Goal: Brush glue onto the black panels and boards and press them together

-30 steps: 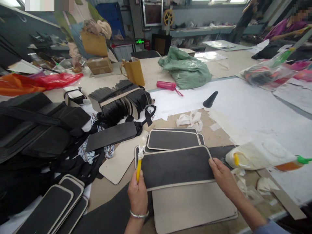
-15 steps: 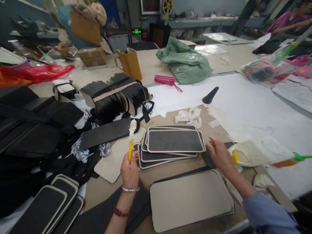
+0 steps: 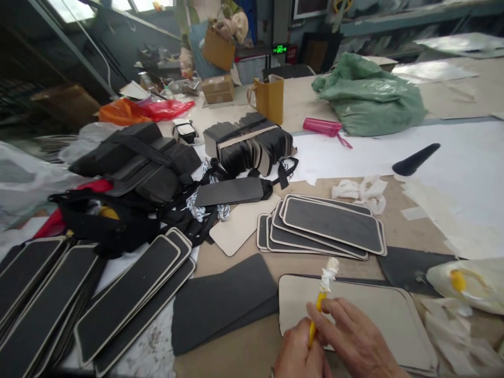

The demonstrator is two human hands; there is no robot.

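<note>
A yellow-handled brush (image 3: 319, 304), its tip caked in white paste, points up over a stack of beige panels (image 3: 374, 310) at the lower right. My left hand (image 3: 299, 349) is closed round the lower handle. Just above it, the thumb and fingers of my right hand (image 3: 356, 333) pinch the same handle. Behind the hands lies a fanned pile of dark rounded panels with pale borders (image 3: 333, 223). Dark sheets (image 3: 228, 299) lie to the left of the beige stack.
More bordered panels (image 3: 129, 299) lie at the left. A strapped bundle of dark pieces (image 3: 250, 142), black bags (image 3: 145, 163), a pink pouch (image 3: 321, 126) and a green plastic bag (image 3: 374, 100) stand further back. At the right rests a whitish bag with a yellow ring (image 3: 472, 283).
The view has turned left. My left hand has brought the brush down to the right over the beige stack, and my right hand has come in and taken hold of its handle.
</note>
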